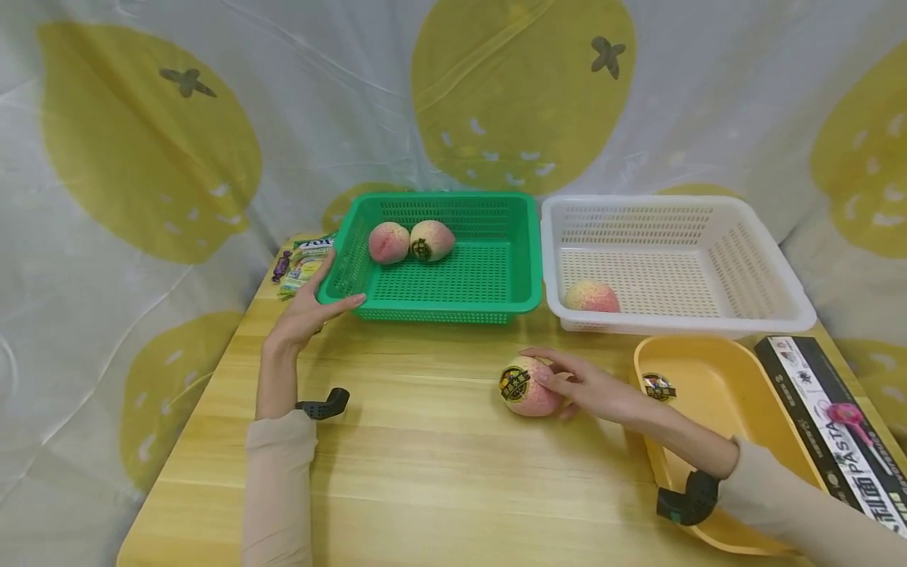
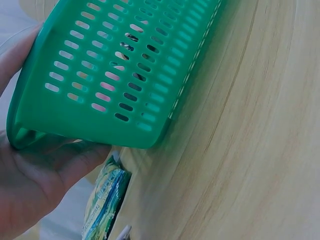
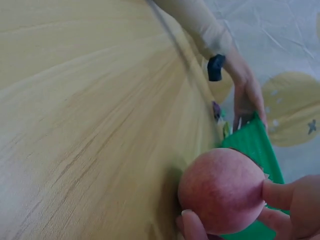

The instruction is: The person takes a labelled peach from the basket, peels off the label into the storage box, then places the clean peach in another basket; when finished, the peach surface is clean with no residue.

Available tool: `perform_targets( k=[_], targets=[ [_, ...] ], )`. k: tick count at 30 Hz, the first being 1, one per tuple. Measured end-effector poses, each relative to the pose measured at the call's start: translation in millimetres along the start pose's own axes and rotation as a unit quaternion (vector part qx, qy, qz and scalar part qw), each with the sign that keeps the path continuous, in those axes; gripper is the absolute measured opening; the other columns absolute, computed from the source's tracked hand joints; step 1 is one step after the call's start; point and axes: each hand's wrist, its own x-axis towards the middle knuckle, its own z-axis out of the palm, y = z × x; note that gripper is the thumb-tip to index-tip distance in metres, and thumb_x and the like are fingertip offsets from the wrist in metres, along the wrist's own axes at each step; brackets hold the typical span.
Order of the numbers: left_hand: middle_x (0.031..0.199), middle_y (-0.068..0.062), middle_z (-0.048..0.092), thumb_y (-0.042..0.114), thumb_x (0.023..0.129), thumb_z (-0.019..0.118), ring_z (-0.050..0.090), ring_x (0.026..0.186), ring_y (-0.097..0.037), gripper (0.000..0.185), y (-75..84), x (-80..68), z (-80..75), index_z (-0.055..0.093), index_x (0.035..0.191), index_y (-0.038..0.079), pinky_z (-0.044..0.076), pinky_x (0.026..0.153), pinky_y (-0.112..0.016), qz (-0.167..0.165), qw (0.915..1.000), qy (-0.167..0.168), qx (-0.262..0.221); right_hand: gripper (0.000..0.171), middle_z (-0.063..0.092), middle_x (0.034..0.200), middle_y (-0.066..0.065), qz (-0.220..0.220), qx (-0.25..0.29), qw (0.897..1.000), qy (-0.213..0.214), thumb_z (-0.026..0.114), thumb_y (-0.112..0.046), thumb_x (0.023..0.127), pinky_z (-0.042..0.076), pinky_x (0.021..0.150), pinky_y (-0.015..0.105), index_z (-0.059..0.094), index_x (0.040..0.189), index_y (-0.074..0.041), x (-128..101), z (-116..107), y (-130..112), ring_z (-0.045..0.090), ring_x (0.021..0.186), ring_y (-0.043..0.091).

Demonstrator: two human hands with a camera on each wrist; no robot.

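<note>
The left hand (image 1: pixel 306 309) grips the near left corner of the green basket (image 1: pixel 489 295): the thumb lies along the front rim and the fingers wrap the side wall, and the left wrist view shows the palm pressed under that corner. The basket stands on the wooden surface (image 1: pixel 411 457) and holds two peaches (image 1: pixel 409 241), side by side and touching, at its far left.

The right hand (image 1: pixel 588 386) holds a third peach (image 1: pixel 526 386) that rests on the surface in front of the baskets. Its fingers are loosely curled over the top and right side of the fruit, and the thumb is at the near side; a dark sticker faces the camera. In the right wrist view the fingertips (image 3: pixel 277 194) press into the fruit's skin.

The white basket (image 1: pixel 772 323) stands just right of the green one, their rims nearly touching, with one peach at its near left. A yellow tray (image 1: pixel 716 378) sits in front of it with a small sticker lying inside. A pasta box (image 1: pixel 836 425) lies beside the tray. Snack packets (image 1: pixel 301 264) lie left of the green basket.
</note>
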Motion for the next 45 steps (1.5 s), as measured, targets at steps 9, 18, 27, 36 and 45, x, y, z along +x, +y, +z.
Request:
perform_targets(
  k=[9,18,27,36,45],
  targets=[
    [0.174,0.008,-0.013,0.032,0.093,0.079,0.003,0.163,-0.028,0.105,-1.4,0.3,1.7,0.002,0.162,0.051,0.027,0.125,-0.056,0.009,0.9999,0.006,0.006,0.051,0.042,0.164,0.016,-0.028,-0.092,0.995,0.026,0.05,-0.034,0.11,0.038,0.115,0.065,0.044,0.159,-0.021,-6.9,-4.2,3.6,0.048,0.142,0.043],
    [0.176,-0.002,0.013,0.017,0.091,0.081,0.018,0.162,-0.024,0.11,20.6,-18.1,1.6,0.004,0.163,0.047,0.026,0.128,-0.052,0.146,0.9825,0.114,0.021,0.052,0.038,0.166,0.016,-0.047,-0.112,0.993,0.008,0.046,-0.032,0.112,0.028,0.121,0.067,0.04,0.161,-0.018,-9.8,-8.3,0.7,0.03,0.154,0.044],
    [0.159,-0.002,0.051,-0.008,0.073,0.09,0.049,0.144,-0.02,0.104,90.7,-86.5,88.8,0.039,0.161,0.018,0.044,0.115,-0.035,0.366,0.9234,0.091,0.07,0.051,0.036,0.166,0.02,-0.031,-0.084,0.996,0.008,0.044,-0.026,0.112,0.026,0.122,0.067,0.038,0.161,-0.014,-13.4,-12.1,3.3,0.028,0.155,0.045],
    [0.157,-0.007,0.052,0.022,0.086,0.086,0.051,0.142,-0.032,0.08,61.2,-93.4,212.9,0.047,0.156,0.016,0.046,0.116,-0.05,0.2,0.9646,-0.127,0.116,0.051,0.037,0.164,0.023,-0.017,-0.08,0.997,0.01,0.044,-0.026,0.112,0.03,0.118,0.07,0.038,0.161,-0.013,-16.0,-13.1,3.4,0.033,0.151,0.049],
    [0.151,-0.017,0.056,-0.005,0.089,0.076,0.054,0.14,-0.033,0.065,37.6,-64.6,252.5,0.053,0.149,0.006,0.054,0.108,-0.038,0.125,0.9769,-0.17,-0.033,0.052,0.038,0.16,0.031,0.006,-0.025,1.0,-0.002,0.043,-0.018,0.112,0.054,0.105,0.053,0.032,0.161,-0.007,-17.1,-11.3,-2.2,0.052,0.138,0.045]
  ],
)
